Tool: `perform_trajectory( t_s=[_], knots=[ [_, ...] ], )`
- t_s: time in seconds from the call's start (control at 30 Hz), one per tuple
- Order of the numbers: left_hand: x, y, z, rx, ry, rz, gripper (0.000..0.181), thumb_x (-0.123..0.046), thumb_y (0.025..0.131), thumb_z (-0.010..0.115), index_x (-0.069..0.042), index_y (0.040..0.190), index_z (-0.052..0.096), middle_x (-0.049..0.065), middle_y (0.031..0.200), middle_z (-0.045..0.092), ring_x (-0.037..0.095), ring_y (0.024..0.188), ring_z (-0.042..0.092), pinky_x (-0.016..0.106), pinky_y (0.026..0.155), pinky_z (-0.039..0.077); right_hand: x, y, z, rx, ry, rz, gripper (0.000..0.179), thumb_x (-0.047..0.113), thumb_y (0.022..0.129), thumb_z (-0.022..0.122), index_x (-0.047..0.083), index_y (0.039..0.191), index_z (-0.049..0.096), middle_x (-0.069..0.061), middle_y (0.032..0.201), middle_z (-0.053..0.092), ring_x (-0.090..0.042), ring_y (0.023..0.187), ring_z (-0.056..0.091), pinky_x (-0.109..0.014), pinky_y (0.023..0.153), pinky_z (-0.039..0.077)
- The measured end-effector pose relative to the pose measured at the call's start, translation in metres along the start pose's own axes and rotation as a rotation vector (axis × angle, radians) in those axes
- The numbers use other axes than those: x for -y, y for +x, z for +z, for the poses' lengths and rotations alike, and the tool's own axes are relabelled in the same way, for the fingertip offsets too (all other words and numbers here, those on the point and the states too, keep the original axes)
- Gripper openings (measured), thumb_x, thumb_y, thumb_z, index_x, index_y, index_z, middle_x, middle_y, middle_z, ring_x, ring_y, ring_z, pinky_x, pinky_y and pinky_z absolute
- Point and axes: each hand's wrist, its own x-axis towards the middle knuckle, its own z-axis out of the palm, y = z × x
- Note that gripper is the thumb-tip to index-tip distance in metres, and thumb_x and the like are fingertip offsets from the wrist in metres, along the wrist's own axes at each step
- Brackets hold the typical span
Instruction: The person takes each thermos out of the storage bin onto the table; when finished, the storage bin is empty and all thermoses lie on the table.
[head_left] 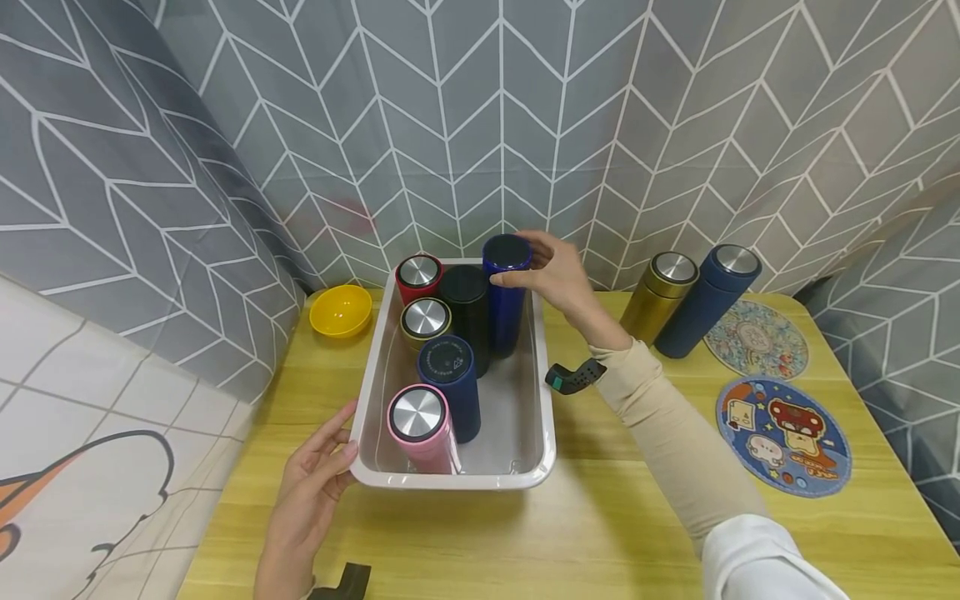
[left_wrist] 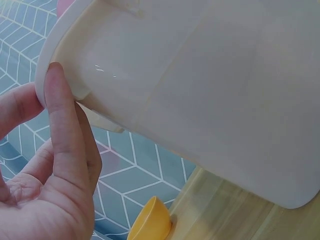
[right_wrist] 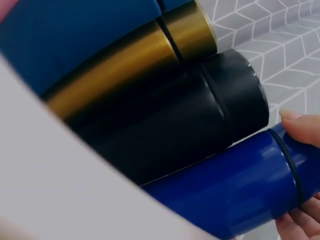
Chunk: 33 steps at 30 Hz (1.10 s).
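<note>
A white plastic bin (head_left: 510, 433) holds several vacuum flasks. My right hand (head_left: 551, 271) grips the glossy blue flask (head_left: 507, 308) near its top, at the bin's back right; the right wrist view shows thumb and fingers on either side of this flask (right_wrist: 235, 190). Beside it stand a black flask (head_left: 467, 304), a red one (head_left: 415, 287), a gold one (head_left: 422, 329), a matte navy one (head_left: 456, 383) and a pink one (head_left: 431, 442). At the near left corner, my left hand (head_left: 311, 479) pinches the bin's rim, with fingers against its outer wall (left_wrist: 210, 90).
Right of the bin stand another gold flask (head_left: 660, 292) and a dark blue flask (head_left: 708, 300). Two round mats, one floral (head_left: 757, 337) and one blue cartoon (head_left: 783, 437), lie nearby. A yellow bowl (head_left: 341, 311) sits left. Patterned grey curtain (head_left: 480, 125) hangs behind the wooden table (head_left: 420, 550).
</note>
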Motion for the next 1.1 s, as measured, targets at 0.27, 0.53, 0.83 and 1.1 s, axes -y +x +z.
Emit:
perform_trajectory(
  t_s=[0.27, 0.53, 0.83, 1.1],
  knots=[
    [0.001, 0.001, -0.003, 0.028, -0.003, -0.009, 0.053, 0.013, 0.099, 0.039, -0.008, 0.146, 0.052, -0.002, 0.107, 0.063, 0.006, 0.092, 0.067, 0.017, 0.076, 0.061, 0.016, -0.007, -0.006, -0.032, 0.0, -0.067, 0.07, 0.022, 0.072, 0.09, 0.014, 0.135, 0.061, -0.007, 0.131, 0.068, -0.021, 0.12, 0.065, -0.037, 0.109, 0.052],
    [0.001, 0.0, -0.001, -0.008, 0.021, -0.015, 0.052, 0.013, 0.099, 0.04, -0.008, 0.144, 0.054, -0.002, 0.105, 0.062, 0.006, 0.089, 0.067, 0.017, 0.074, 0.061, 0.04, -0.015, -0.016, -0.082, 0.027, -0.143, 0.071, 0.019, 0.071, 0.091, 0.015, 0.136, 0.061, -0.007, 0.131, 0.067, -0.02, 0.123, 0.064, -0.034, 0.113, 0.05],
    [0.0, 0.001, -0.001, -0.003, 0.014, -0.014, 0.051, 0.012, 0.099, 0.04, -0.005, 0.146, 0.051, -0.001, 0.104, 0.062, 0.007, 0.09, 0.066, 0.018, 0.073, 0.061, 0.078, -0.039, -0.029, -0.16, 0.125, -0.248, 0.065, 0.01, 0.07, 0.09, 0.015, 0.13, 0.066, -0.006, 0.122, 0.07, -0.017, 0.113, 0.067, -0.028, 0.105, 0.054],
    [0.0, 0.0, -0.002, 0.003, 0.017, -0.017, 0.051, 0.011, 0.1, 0.04, -0.004, 0.148, 0.048, -0.001, 0.105, 0.062, 0.007, 0.091, 0.065, 0.018, 0.074, 0.061, 0.098, -0.062, -0.039, -0.195, 0.204, -0.339, 0.061, 0.006, 0.07, 0.089, 0.013, 0.127, 0.068, -0.004, 0.118, 0.071, -0.02, 0.107, 0.068, -0.021, 0.096, 0.056]
  ],
)
